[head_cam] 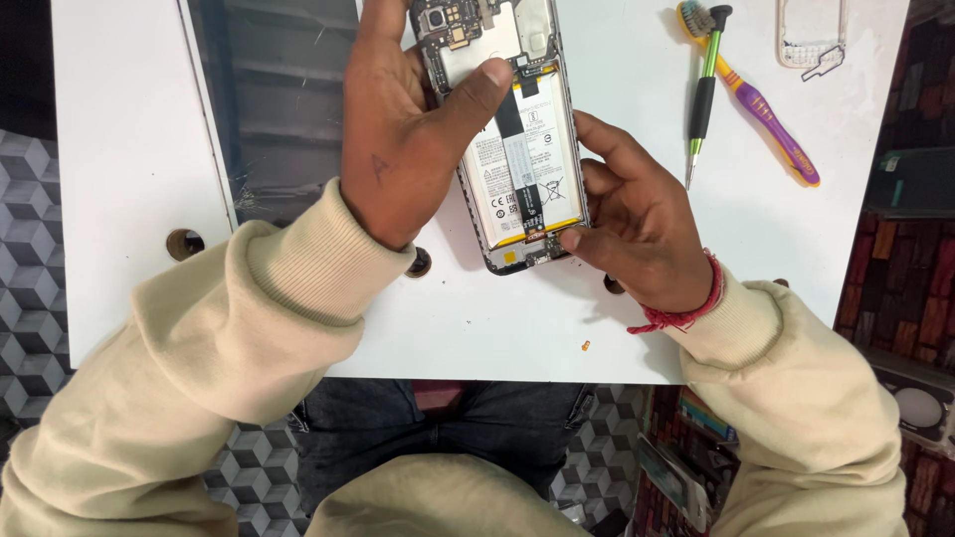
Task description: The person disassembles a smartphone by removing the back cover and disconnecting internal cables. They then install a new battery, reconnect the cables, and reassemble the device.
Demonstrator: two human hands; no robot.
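Opened black smartphone with white battery [517, 169], back cover off, steadied on the white table [617, 318].
Your left hand [403, 149] clamps its ten-o'clock edge, thumb pinning it; your right hand [637, 224] pinches the five-o'clock corner.

A white counter [129, 149] fills the upper part of the head view, its surface smooth and evenly lit, with soft shadows only. Several small round holes are cut through it, one near the left edge [185, 244]. A dark reflective panel [269, 109] lies on the counter at the left, mirroring horizontal slats. Below the counter's front edge the floor [30, 288] shows a pattern of grey and white cubes, visible at the left and again at the bottom centre. On the right stands dark shelving [910, 268] packed with small boxes and flat packets in red, brown and green, in dimmer light than the counter.
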